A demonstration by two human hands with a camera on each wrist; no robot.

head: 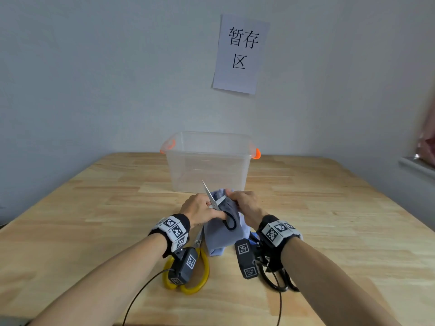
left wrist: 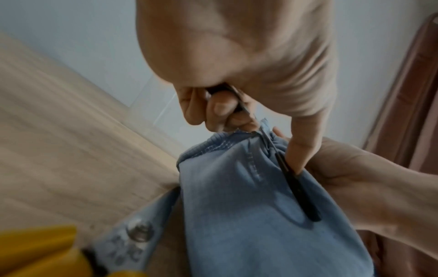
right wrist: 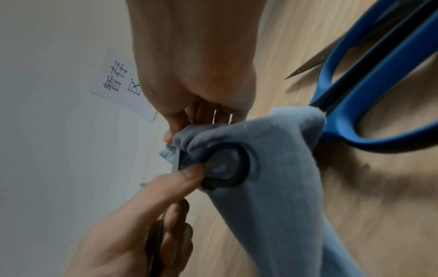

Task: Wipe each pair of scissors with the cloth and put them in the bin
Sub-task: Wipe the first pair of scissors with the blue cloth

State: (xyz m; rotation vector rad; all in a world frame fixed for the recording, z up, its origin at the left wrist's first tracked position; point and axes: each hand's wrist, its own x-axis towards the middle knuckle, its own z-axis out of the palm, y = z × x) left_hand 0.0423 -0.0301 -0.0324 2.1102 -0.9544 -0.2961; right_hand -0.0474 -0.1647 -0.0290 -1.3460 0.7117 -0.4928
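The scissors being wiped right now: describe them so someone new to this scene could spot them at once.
On the wooden table, just in front of the clear bin, both hands meet over a blue cloth. The left hand holds the black-handled scissors there, blades open. Unlike the yellow-handled pair and the blue-handled pair lying on the table, this pair is lifted.

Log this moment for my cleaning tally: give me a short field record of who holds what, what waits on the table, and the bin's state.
left hand: left hand grips the black-handled scissors, blades open
right hand: right hand pinches the blue cloth around one blade
waiting: yellow-handled scissors under the left wrist; blue-handled scissors by the cloth; another dark pair under the right wrist
bin: clear bin with orange handles, no scissors visible inside
surface: wooden table
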